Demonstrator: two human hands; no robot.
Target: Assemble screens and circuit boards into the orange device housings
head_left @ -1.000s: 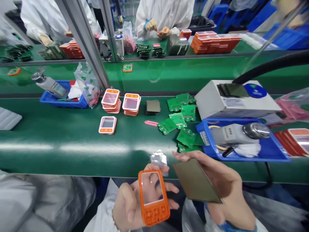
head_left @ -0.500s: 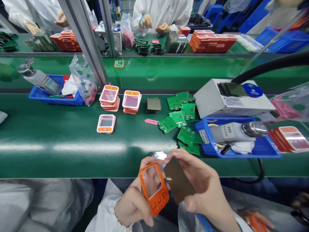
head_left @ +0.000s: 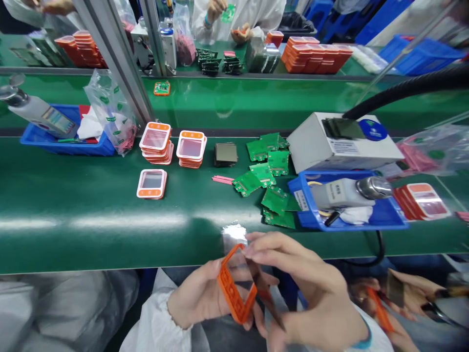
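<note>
My left hand (head_left: 196, 296) is closed around an orange plastic casing (head_left: 231, 293) with a clear window, tilted above my lap at the bench edge. My right hand (head_left: 311, 293) grips a thin dark display panel (head_left: 266, 293) by its ends, turned nearly edge-on beside the casing. Fingers of both hands lie close to the casing, and I cannot tell whether the panel touches it. Just past my fingertips is a shiny clear film (head_left: 234, 233). Green circuit boards (head_left: 262, 173) lie in a loose heap, with a stack of dark panels (head_left: 225, 154) to their left.
White-and-orange casings (head_left: 156, 139) stand in stacks at the left. Thin pink strips (head_left: 222, 180) lie mid-bench. At right are a blue tray (head_left: 351, 226) with a bottle and a white box (head_left: 311, 142). Co-workers' hands (head_left: 242, 34) are across the bench and at lower right.
My right hand has tipped the panel nearly edge-on and brought it against or close to the casing. The casing has turned in my left hand. The whole view has shifted slightly.
</note>
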